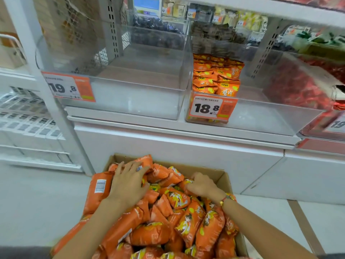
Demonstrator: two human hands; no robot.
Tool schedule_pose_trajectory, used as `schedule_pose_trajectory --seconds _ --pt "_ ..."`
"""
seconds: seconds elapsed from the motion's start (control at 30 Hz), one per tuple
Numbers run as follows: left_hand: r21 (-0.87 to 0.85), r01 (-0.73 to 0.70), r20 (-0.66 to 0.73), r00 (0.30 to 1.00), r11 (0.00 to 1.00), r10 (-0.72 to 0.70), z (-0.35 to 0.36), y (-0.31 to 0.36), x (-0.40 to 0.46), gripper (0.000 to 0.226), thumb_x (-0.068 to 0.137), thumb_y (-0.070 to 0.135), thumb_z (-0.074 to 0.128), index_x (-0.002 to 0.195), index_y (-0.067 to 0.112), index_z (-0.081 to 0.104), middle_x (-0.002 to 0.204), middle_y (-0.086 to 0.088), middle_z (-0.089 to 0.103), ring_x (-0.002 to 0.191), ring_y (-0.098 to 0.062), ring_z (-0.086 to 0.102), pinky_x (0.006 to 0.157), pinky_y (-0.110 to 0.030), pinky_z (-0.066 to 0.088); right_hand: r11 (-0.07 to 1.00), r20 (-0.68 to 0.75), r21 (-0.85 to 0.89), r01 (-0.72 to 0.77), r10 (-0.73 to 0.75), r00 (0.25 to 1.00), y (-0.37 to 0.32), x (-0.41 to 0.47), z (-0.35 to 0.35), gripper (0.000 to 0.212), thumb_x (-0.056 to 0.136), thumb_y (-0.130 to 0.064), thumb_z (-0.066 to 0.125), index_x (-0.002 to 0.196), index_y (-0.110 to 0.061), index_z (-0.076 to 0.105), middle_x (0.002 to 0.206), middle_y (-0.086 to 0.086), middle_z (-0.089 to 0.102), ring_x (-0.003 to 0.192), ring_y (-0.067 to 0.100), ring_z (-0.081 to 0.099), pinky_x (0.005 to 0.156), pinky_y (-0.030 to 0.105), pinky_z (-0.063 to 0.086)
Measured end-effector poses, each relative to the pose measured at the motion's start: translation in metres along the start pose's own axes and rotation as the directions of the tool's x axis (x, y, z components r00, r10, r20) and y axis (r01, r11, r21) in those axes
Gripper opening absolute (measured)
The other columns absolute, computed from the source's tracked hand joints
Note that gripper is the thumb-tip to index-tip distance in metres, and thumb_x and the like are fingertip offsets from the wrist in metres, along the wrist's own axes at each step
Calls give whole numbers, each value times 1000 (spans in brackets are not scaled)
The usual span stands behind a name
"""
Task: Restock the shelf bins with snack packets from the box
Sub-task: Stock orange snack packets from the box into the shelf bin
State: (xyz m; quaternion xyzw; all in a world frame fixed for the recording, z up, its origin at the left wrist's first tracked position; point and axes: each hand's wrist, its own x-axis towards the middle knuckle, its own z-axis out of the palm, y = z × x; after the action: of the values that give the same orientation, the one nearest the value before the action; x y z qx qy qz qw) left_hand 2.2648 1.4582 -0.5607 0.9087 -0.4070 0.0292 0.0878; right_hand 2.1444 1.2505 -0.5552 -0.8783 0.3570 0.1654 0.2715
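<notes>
A cardboard box (223,175) on the floor below me is heaped with several orange snack packets (188,223). My left hand (128,181) lies spread over the packets at the far left of the heap, fingers curving round them. My right hand (202,185) digs into the packets at the far right, fingers curled round some. Above stands a clear shelf bin (261,116) tagged 18.8 with a small stack of the same orange packets (216,75) at its left. Left of it, the clear bin (130,101) tagged 19.8 holds nothing.
A white shelf upright (46,90) rises at the left, with white barcode-labelled boxes (28,126) beyond it. Red packets (298,85) fill the bin at the far right. Dark packets (160,28) sit on the shelf behind. The white shelf base (168,146) stands behind the box.
</notes>
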Motion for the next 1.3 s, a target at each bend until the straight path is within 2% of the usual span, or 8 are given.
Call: schedule_pose_trajectory --seconds 0.1,0.2,0.33,0.47,0.67,0.83,1.1,1.3 --pt "-122 45 -125 990 992 -60 -13 21 6 13 78 32 69 90 28 74 99 3 70 99 -24 62 86 -41 47 994 -115 109 -2 15 993 7 -19 -23 38 77 -37 61 103 -9 61 97 4 68 88 20 62 76 34 49" --pt "-411 177 110 983 894 -144 -22 44 9 20 94 36 53 89 28 71 87 10 68 89 -14 63 74 -29 49 991 -264 120 50 -17 964 13 -42 -40 34 75 -39 65 104 -24 53 93 -11 59 79 11 55 68 28 42" --pt "-739 628 645 764 243 -12 -31 70 15 43 94 53 47 112 18 64 97 3 73 86 -10 71 63 -25 54 869 -409 387 309 -139 902 7 -59 -31 34 73 -26 76 98 -31 54 102 -17 62 95 6 62 81 24 49" --pt "-773 623 629 777 -119 -18 -32 76 14 51 83 54 63 121 20 61 112 -5 71 98 -18 70 74 -32 58 773 -323 302 559 -468 822 -12 -74 -17 50 69 -33 83 109 -36 53 111 -15 58 102 -1 55 88 16 46" --pt "-845 534 519 832 31 -196 -41 45 12 45 85 43 67 124 23 58 115 0 68 102 -15 66 71 -23 53 924 91 -148 354 -343 935 6 -47 -36 46 79 -40 74 116 -18 58 112 -1 64 108 17 58 90 30 48" --pt "-825 554 534 829 115 -164 -50 34 14 26 85 36 69 109 27 62 104 6 70 92 -6 66 69 -21 52 773 280 -586 241 -86 956 21 -53 5 69 81 -68 56 109 -4 59 124 15 54 126 30 38 102 41 32" --pt "-793 600 591 799 102 -109 -47 33 18 29 85 38 68 111 27 62 109 1 71 102 -14 66 87 -32 52 892 235 -305 333 -269 934 19 -53 8 64 68 -44 83 105 -21 37 85 -8 48 91 20 47 70 29 33" --pt "-784 607 597 794 127 -110 -47 30 18 37 85 37 68 119 25 60 111 -1 70 103 -16 66 93 -37 52 911 195 -24 412 -400 896 19 -54 -3 58 77 -30 78 128 -20 52 99 -8 56 80 5 51 73 24 40"
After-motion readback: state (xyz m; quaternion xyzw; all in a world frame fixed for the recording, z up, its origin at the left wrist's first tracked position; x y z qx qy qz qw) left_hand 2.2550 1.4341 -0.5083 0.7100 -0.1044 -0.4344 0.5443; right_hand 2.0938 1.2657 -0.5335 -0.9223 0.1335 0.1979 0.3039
